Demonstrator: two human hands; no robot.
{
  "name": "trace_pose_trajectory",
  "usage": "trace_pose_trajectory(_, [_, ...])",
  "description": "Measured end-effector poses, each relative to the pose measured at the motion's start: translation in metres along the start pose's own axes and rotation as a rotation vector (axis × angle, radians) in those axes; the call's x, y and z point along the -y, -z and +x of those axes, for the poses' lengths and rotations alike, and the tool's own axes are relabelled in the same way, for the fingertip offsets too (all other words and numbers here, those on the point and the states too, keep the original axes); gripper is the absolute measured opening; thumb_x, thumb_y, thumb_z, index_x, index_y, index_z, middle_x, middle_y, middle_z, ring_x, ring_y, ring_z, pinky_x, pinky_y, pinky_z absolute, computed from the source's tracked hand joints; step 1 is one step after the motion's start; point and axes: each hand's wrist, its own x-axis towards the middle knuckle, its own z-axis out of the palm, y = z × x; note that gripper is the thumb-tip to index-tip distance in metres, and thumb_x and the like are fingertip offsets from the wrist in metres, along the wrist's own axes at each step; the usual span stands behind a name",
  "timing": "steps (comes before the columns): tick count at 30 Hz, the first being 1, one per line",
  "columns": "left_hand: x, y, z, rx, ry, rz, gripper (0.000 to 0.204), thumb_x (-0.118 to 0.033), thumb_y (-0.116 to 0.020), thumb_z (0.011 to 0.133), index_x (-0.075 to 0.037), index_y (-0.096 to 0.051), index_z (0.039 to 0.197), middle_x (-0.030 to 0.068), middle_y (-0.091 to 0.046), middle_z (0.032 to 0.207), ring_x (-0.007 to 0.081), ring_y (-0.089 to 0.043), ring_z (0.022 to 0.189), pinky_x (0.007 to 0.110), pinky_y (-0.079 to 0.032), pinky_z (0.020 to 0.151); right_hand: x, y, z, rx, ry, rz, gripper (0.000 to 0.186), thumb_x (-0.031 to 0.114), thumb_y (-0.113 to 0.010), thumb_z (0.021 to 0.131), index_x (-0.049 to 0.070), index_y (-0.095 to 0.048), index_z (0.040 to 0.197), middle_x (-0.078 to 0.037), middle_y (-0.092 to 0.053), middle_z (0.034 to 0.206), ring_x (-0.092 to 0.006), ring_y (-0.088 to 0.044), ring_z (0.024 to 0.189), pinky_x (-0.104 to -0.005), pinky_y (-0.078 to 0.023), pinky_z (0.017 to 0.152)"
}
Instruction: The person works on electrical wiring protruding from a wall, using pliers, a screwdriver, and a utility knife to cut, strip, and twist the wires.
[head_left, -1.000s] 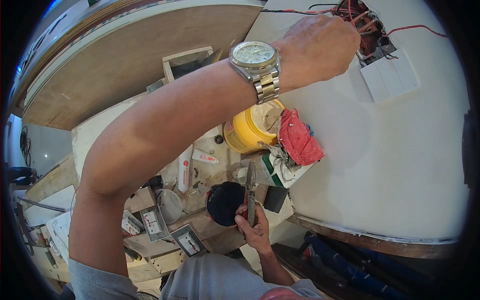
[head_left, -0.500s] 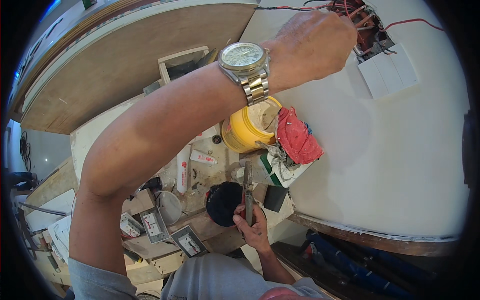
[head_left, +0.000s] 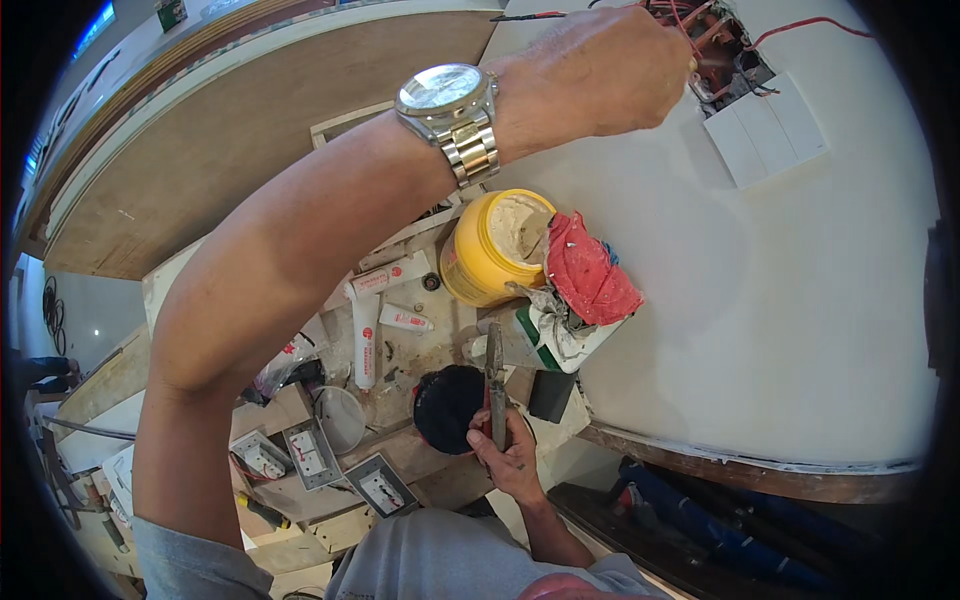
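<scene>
the right hand is low and near, its fingers wrapped around the red handles of a pair of pliers; the long axis of the pliers runs straight away from the person, with the dark tip pointing far, toward the wall. just left of this hand stands a round black container, and its inside is too dark to tell what it holds. further on the cluttered workbench is an open yellow tub with pale paste inside, and a red rag lies touching its right side. far and high, the left hand reaches the open wall switch box, the fingers curled together at the red wires; if they pinch a wire i cannot tell. the white switch plate hangs just right below. the left hand is much nearer to the wires than the pliers are.
</scene>
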Motion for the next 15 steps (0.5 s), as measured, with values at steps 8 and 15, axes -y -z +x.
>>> trace_pose_trajectory(8, [0.0,-0.013,0.008,-0.103,0.048,0.014,0.017,-0.004,-0.057,0.091,0.011,-0.063,0.086,0.0246,-0.066,0.069,0.0338,-0.068,0.061,0.042,-0.056,0.057,-0.007,0.009,-0.005,0.0,-0.05,0.003,0.024,0.01,-0.073,0.097,0.004,-0.059,0.116,-0.002,-0.061,0.107,-0.01,-0.058,0.097,-0.0278,-0.049,0.087])
trace_pose_trajectory(15, [0.005,-0.02,0.008,-0.114,0.091,-0.044,0.022,-0.009,-0.056,0.094,0.011,-0.058,0.084,0.0248,-0.064,0.065,0.0352,-0.067,0.059,0.043,-0.054,0.054,-0.002,0.012,-0.006,-0.015,-0.093,0.055,0.024,0.011,-0.073,0.097,0.005,-0.059,0.117,-0.003,-0.061,0.107,-0.0094,-0.059,0.095,-0.0272,-0.052,0.083])
